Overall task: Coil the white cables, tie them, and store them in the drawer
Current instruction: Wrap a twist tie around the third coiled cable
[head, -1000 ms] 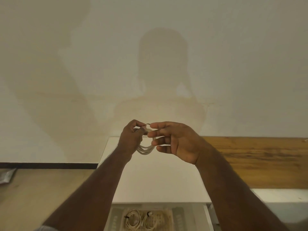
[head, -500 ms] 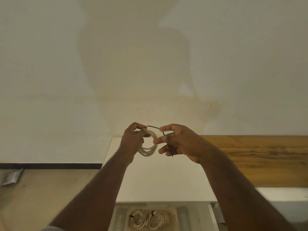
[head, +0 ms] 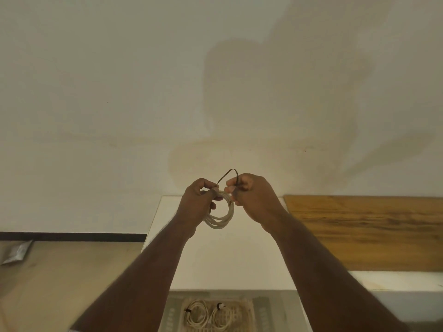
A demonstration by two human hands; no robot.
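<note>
two tied cable coils [head: 207,313] lie in the open drawer [head: 273,312].

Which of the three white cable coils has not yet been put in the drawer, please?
The coil held up between the left hand and right hand, its dark tie looped loosely above. Two tied coils lie in the drawer.

Drawer [head: 275,315] cut off below; contents perhaps cables.
</note>
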